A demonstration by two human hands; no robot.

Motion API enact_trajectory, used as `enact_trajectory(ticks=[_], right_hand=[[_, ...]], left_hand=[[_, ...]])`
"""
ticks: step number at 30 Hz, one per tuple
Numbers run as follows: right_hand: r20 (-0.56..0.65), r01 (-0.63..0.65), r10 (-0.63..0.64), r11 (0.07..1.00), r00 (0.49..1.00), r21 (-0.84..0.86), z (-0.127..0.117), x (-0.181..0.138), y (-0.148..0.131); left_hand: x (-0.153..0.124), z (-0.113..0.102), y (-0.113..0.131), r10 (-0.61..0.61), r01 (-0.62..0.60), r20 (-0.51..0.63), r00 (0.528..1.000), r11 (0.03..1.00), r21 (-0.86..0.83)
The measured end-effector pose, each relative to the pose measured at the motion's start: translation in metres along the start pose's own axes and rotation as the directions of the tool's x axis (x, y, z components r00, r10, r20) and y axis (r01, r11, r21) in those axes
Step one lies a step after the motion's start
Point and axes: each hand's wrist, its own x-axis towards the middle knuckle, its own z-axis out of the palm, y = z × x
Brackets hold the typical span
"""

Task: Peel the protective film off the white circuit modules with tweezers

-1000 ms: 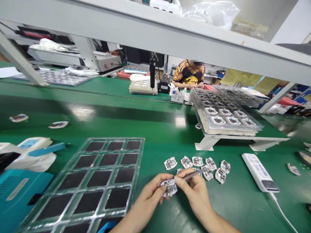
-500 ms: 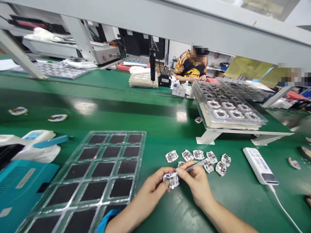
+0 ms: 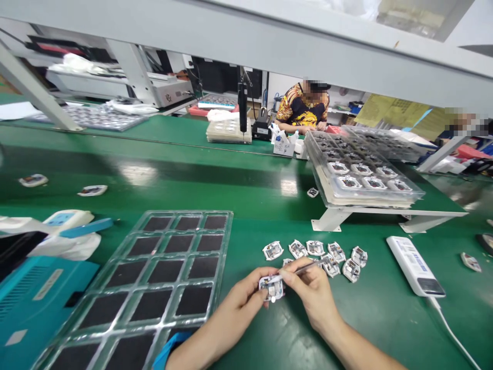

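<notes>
My left hand (image 3: pixel 248 293) grips a white smartwatch housing (image 3: pixel 271 289) by its left side, with the small electronic parts inside facing up. At the housing's upper right edge, my right hand (image 3: pixel 308 288) is closed around metal tweezers (image 3: pixel 310 266); the tips are hidden by my fingers. Just beyond both hands lies a loose group of several similar open housings (image 3: pixel 315 248), one partly hidden behind my right hand. To the left of my left forearm is a clear tray (image 3: pixel 230 226) with dark-lined compartments.
A raised stand (image 3: pixel 331 220) at the right carries stacked trays of housings (image 3: pixel 365 192). A white corded device (image 3: pixel 414 267) lies at the right, a teal machine (image 3: pixel 38 308) at the left. Single housings are scattered about. A co-worker (image 3: pixel 304 108) sits across the bench; a grey beam (image 3: pixel 231 41) spans overhead.
The camera view has shifted slightly. Both hands keep their hold on the housing and the tweezers, with only a tiny movement of the right fingers at the housing's upper edge.
</notes>
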Motion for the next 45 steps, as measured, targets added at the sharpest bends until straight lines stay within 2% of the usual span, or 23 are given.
enact_trajectory(ticks=[6, 15, 23, 32, 38, 45], right_hand=[[0.023, 0.043, -0.043, 0.999, 0.999, 0.019, 0.002, -0.002, -0.001], [0.02, 0.046, -0.047, 0.999, 0.999, 0.024, 0.002, -0.003, -0.001], [0.041, 0.068, -0.069, 0.997, 0.997, 0.032, 0.001, -0.002, 0.001], [0.053, 0.052, -0.052, 0.999, 0.997, -0.006, 0.001, -0.004, -0.003], [0.082, 0.081, -0.083, 0.996, 0.993, 0.028, 0.002, -0.003, -0.006], [0.068, 0.094, -0.097, 0.994, 0.993, 0.05, 0.002, -0.004, 0.002]], left_hand=[[-0.002, 0.004, 0.003, -0.04, 0.036, -0.063, 0.997, 0.997, -0.066], [-0.002, 0.004, 0.002, -0.012, 0.008, -0.06, 0.998, 0.998, -0.066], [-0.002, -0.001, 0.0, 0.04, -0.039, -0.008, 0.999, 0.997, 0.068], [-0.002, -0.003, 0.01, 0.027, -0.033, 0.067, 0.997, 0.996, 0.079], [-0.001, -0.002, 0.007, 0.052, -0.056, 0.049, 0.997, 0.995, 0.085], [0.0, 0.001, 0.003, -0.017, 0.017, -0.019, 1.0, 0.999, -0.032]])
